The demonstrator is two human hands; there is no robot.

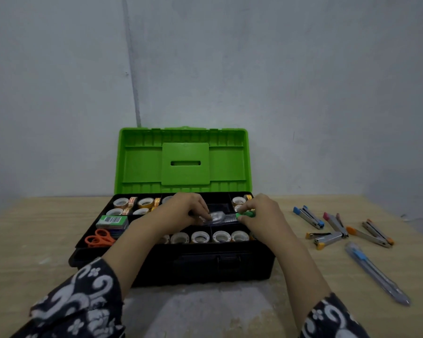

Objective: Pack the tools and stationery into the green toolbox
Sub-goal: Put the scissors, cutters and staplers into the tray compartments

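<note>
The fingers [206,215] of the left hand [183,211] curl down and pinch one end of a clear plastic-wrapped packet [217,217], while the right hand [261,213] pinches the packet's other end, where something small and green [248,214] shows; what it is I cannot tell. Both hands hold the packet over the middle compartment of the green-lidded black plastic toolbox [183,162], which stands open on the pale wooden counter [34,235].

Inside the toolbox, white and yellow tape rolls [145,203] fill the back and front compartments, and a green-labelled stack of cards [112,222] and orange-handled scissors [100,238] lie at its left end.

To the right of the toolbox, well apart from it on the counter, lie several small metal staplers with coloured ends [332,225], and nearer the person a long grey utility knife with a blue slider [376,272].

By my judgement the packing is well over half done: the packet is going in, and the staplers and knife remain.
</note>
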